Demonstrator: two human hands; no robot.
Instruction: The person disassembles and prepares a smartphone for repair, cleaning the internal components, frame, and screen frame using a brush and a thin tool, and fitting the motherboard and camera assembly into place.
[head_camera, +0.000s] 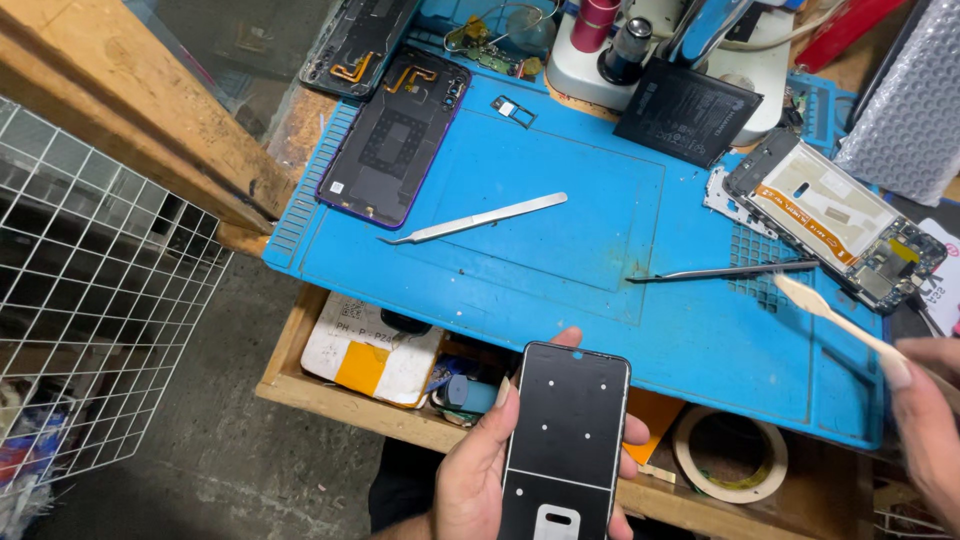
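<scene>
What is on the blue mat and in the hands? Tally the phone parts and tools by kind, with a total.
Phone back covers: 2
Phone screen panel, in the left hand: 1
Opened phone frame: 1
Battery: 1
SIM tray: 1
Tweezers: 2
Pale spudger, in the right hand: 1
Total: 9

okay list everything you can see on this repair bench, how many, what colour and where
work mat: 1, blue, across the bench
phone back covers: 2, dark, mat's upper left
metal tweezers: 1, silver, mat's middle
dark tweezers: 1, black, right of middle
card tray: 1, dark, top middle
battery: 1, black, against the microscope base
microscope: 1, white and black, top edge
opened phone frame: 1, dark with orange flex cable, right
tape roll: 1, beige, open drawer below
wire grid: 1, white, far left
phone screen panel: 1, black, in the left hand
brush: 1, cream handle, in the right hand
</scene>
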